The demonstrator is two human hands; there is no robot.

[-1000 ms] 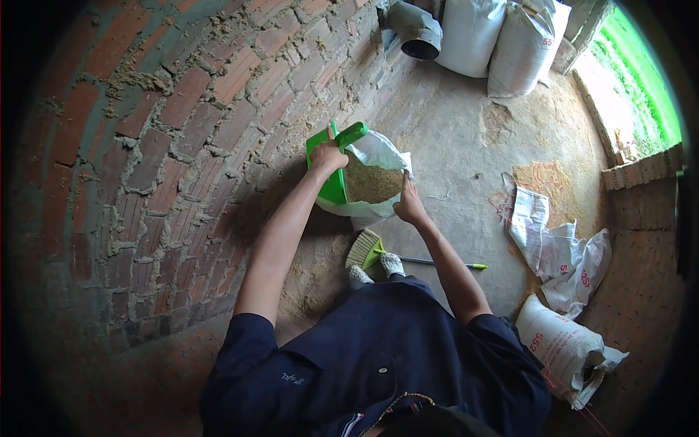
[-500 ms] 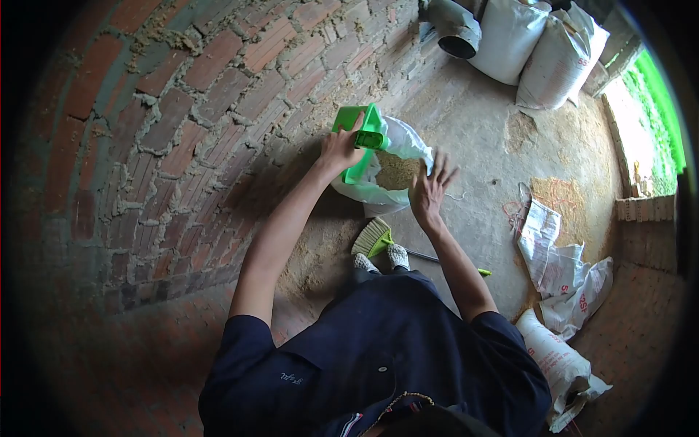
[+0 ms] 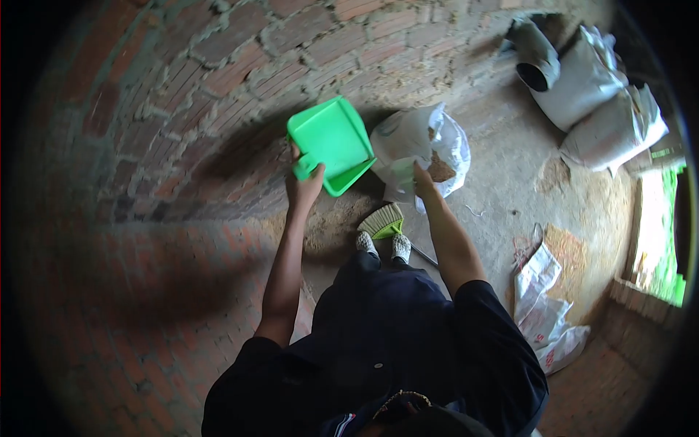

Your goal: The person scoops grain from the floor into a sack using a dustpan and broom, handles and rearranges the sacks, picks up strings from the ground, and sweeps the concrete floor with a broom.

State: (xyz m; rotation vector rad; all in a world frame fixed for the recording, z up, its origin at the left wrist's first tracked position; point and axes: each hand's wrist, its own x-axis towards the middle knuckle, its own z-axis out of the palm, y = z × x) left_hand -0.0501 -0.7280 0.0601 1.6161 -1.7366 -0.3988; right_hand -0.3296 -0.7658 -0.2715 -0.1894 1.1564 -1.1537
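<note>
A green dustpan (image 3: pixel 333 138) is held by its handle in my left hand (image 3: pixel 304 186), beside the brick wall and left of the sack. My right hand (image 3: pixel 423 180) is closed on the near edge of a white sack (image 3: pixel 408 138). Brown grainy material (image 3: pixel 440 169) shows in the sack's mouth, which faces right. Below the sack, a broom (image 3: pixel 382 221) with pale bristles and a green head lies on the floor by my feet.
Full white sacks (image 3: pixel 611 131) and a grey pipe elbow (image 3: pixel 537 58) stand at the upper right. Flattened sacks (image 3: pixel 542 313) lie at the right near spilled grain (image 3: pixel 566 255). A brick wall (image 3: pixel 240 80) runs along the left; an opening (image 3: pixel 659 233) is at the right.
The dustpan has come out of the sack and moved left in my left hand. My right hand, spread open half a second ago, has closed on the sack's edge. The view has turned.
</note>
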